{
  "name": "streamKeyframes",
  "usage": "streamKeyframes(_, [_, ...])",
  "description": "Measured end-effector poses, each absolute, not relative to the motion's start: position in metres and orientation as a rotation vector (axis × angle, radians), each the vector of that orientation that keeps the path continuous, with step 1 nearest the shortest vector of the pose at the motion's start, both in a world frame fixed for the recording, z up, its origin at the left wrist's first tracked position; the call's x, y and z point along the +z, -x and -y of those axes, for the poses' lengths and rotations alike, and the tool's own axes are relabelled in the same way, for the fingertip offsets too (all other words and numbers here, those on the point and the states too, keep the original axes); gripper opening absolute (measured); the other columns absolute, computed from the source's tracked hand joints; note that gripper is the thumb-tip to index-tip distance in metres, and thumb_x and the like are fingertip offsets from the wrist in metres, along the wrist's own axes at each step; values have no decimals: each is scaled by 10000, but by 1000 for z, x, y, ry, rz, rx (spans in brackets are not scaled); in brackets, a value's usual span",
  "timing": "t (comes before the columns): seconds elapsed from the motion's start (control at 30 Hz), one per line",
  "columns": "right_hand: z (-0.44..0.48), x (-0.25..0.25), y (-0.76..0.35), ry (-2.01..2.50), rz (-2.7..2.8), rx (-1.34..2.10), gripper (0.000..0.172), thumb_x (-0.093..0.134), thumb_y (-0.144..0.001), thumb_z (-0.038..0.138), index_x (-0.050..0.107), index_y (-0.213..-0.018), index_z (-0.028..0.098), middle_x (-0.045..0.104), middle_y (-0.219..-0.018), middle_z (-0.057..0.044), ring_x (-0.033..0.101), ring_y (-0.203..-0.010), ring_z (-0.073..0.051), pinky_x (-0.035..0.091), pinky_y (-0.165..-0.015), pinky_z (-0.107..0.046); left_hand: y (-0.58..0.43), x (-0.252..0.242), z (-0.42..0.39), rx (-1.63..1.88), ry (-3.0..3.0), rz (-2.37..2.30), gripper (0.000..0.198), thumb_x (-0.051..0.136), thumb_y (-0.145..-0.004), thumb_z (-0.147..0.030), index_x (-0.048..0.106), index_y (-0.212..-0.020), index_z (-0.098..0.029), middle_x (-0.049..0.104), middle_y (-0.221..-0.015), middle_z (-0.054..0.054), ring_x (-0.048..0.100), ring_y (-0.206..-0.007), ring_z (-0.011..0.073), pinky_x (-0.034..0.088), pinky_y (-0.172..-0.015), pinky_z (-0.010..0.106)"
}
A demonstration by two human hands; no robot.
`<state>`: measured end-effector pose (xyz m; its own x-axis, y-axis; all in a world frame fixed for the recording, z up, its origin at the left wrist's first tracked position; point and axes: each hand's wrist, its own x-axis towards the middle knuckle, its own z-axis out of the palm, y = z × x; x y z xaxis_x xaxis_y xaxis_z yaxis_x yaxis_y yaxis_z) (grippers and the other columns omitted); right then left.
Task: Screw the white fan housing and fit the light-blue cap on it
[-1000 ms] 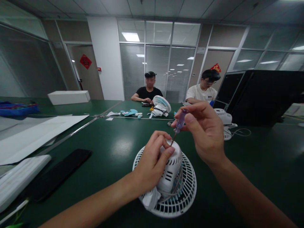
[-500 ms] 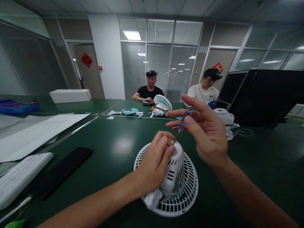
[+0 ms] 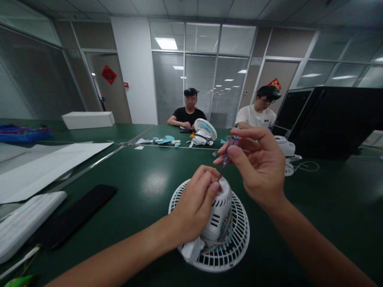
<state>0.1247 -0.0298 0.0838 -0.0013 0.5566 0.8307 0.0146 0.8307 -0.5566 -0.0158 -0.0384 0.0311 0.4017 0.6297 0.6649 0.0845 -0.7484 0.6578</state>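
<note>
A white fan [image 3: 220, 215] lies grille-down on the green table, its motor housing upward and a cord looped around the base. My left hand [image 3: 194, 203] is wrapped over the housing, thumb and fingers closed near its top. In my right hand [image 3: 260, 167] is a screwdriver [image 3: 229, 149] with a translucent purple handle, held between thumb and fingers. Its thin shaft slants down to the top of the housing beside my left fingertips. My left fingers hide the exact spot where the tip meets the fan.
Left of the fan lie a black phone-like slab [image 3: 80, 215], a white long object [image 3: 26, 223] and white sheets [image 3: 60, 163]. Across the table, a second fan [image 3: 203, 133] and blue pieces [image 3: 164, 139] sit before two seated people. A black monitor-like box [image 3: 332, 123] stands at right.
My right fingers have curled in around the screwdriver handle, and the handle has shifted slightly left and stands a little steeper. My left hand and the fan stay in place.
</note>
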Motion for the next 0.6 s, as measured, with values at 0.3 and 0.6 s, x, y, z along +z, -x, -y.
streamKeyframes(0.3, [33,85,-128,455,1595,369,112,662,-879,244,609,-977,261,654,-909,15,706,-809,-151,635,-628,-283,16,26,38,1361,-2052,-619,120,432,-976,-210,439,-856,-213,540,-1028,52,516,-1003,192,416,-896,336])
streamKeyframes(0.6, [33,85,-129,482,1623,263,280,725,-827,194,642,-1069,310,634,-953,38,635,-693,-89,585,-594,-217,16,27,36,1316,-2118,-586,187,381,-989,-193,464,-823,-205,567,-981,51,527,-962,194,410,-899,351])
